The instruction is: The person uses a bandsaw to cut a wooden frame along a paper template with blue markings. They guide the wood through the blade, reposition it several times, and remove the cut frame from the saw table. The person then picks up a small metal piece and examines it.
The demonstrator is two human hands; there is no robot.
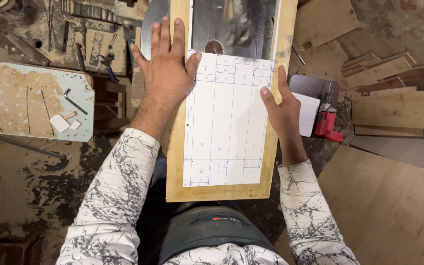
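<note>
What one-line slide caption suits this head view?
Both hands, left and right, press a white ruled paper sheet flat on a pale wooden board.

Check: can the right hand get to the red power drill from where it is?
Probably yes. The right hand rests on the right edge of the wooden board, and the red power drill lies just beside it, with only a white pad between. Nothing covers the drill.

No packages, signs, screens in view. Nearest to label: two small white rectangular tags (60, 123) lying flat on pale, worn board (6, 98) at left, just below black hex key (74, 101); larger tag tilted, smaller one (75, 125) just beside it at right. Any print unreadable.
</note>
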